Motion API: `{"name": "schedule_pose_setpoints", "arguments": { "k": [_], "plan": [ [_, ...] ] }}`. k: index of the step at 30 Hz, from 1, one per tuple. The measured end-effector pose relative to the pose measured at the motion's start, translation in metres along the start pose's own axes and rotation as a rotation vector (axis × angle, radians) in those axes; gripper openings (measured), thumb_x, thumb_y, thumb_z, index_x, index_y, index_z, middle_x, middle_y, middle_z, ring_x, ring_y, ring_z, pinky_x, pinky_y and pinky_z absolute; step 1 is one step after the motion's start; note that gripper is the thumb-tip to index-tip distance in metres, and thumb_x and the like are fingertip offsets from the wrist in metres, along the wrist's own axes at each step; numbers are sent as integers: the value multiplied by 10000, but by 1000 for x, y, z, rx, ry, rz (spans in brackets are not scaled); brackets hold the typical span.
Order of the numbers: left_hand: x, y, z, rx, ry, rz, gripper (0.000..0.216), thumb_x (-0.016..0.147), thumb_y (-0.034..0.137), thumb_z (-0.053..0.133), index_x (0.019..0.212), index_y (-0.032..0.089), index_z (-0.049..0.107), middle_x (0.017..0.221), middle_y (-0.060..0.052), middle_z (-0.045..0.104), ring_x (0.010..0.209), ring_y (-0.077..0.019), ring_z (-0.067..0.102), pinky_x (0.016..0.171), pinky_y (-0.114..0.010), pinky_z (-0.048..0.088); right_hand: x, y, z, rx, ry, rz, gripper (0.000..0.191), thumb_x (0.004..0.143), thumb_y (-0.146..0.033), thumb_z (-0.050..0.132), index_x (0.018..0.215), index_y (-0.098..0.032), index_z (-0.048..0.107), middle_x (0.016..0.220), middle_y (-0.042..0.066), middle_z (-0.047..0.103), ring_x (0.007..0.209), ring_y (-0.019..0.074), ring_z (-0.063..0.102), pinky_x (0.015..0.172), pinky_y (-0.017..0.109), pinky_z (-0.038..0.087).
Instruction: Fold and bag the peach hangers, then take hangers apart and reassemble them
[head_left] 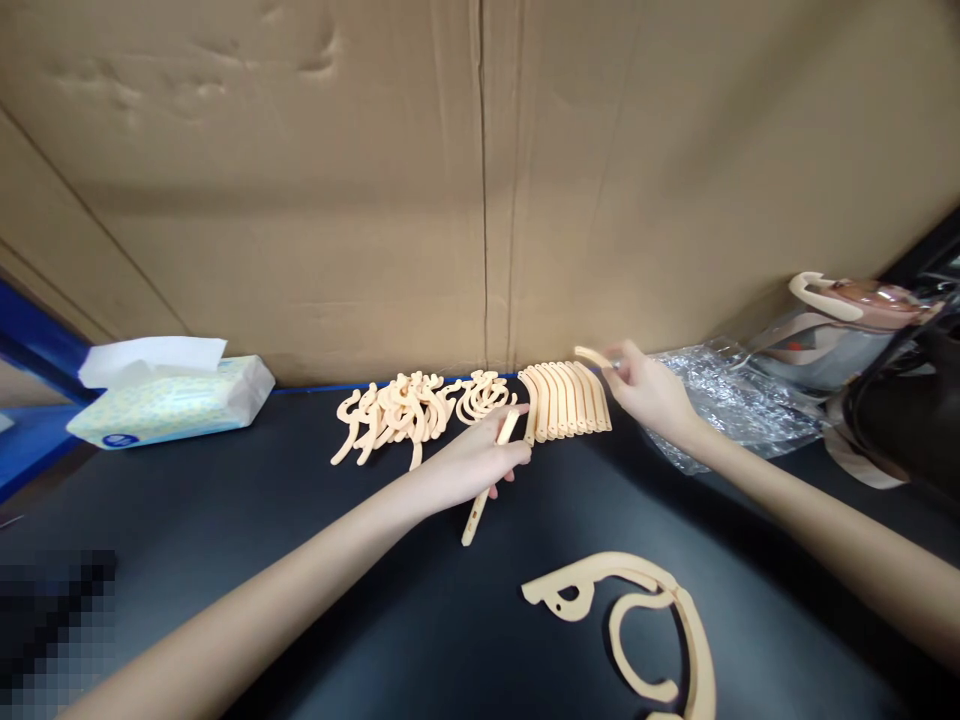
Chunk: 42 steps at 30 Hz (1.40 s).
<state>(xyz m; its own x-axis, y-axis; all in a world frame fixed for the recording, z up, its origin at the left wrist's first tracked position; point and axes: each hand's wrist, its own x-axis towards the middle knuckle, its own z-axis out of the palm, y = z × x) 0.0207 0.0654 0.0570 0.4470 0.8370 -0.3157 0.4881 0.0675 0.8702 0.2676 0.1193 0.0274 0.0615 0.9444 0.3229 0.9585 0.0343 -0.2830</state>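
My left hand (474,462) is closed around a peach-coloured plastic stick (487,487) that points down toward me on the black table (225,520). My right hand (646,390) pinches another curved peach strip (592,355) just right of a neat row of the same strips (564,400). Left of the row lies a heap of curved peach hook-shaped pieces (405,412). A larger peach curved frame part (637,620) lies near me at the front.
A cardboard wall (480,200) stands behind the table. A pack of tissues (169,395) sits at the back left. At the right lie crumpled clear plastic wrap (731,405), a kettle-like vessel (840,330) and a dark object (907,420).
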Motion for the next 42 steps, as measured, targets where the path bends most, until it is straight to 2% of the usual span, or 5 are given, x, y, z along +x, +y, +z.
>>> {"name": "schedule_pose_setpoints", "arguments": {
  "k": [8,18,32,35,42],
  "plan": [
    [13,-1,0,-58,-28,41,664,706,209,482,1365,193,404,741,4,567,566,-124,537,440,-181,445,-7,-5,2,-169,-22,-8,288,926,-294,341,1129,-203,524,774,67,700,716,254,655,551,288,319],
    [19,-1,-1,-89,-47,58,672,685,198,497,1350,200,404,800,-14,582,577,-118,536,457,-185,458,-7,-6,3,-265,-91,6,278,897,-254,380,1116,-200,543,766,66,705,727,244,661,575,283,336],
    [21,1,-2,-124,-74,59,625,685,194,484,1309,224,449,974,-63,576,642,-130,564,465,-193,472,-3,4,3,-176,-171,-143,329,902,-253,342,1172,-206,524,829,42,709,744,221,652,586,280,365],
    [22,0,-3,-135,-85,58,616,697,203,483,1312,228,452,936,-52,585,624,-126,559,484,-202,485,-3,6,3,-160,-174,-158,332,888,-234,355,1173,-208,523,845,41,709,753,220,652,595,279,369],
    [22,1,-3,-153,-93,41,687,687,184,483,1366,229,392,973,-54,578,645,-120,557,511,-207,501,-4,6,3,-128,-165,-164,335,866,-210,372,1163,-208,526,866,40,708,752,221,648,602,282,368]
  ]
}}
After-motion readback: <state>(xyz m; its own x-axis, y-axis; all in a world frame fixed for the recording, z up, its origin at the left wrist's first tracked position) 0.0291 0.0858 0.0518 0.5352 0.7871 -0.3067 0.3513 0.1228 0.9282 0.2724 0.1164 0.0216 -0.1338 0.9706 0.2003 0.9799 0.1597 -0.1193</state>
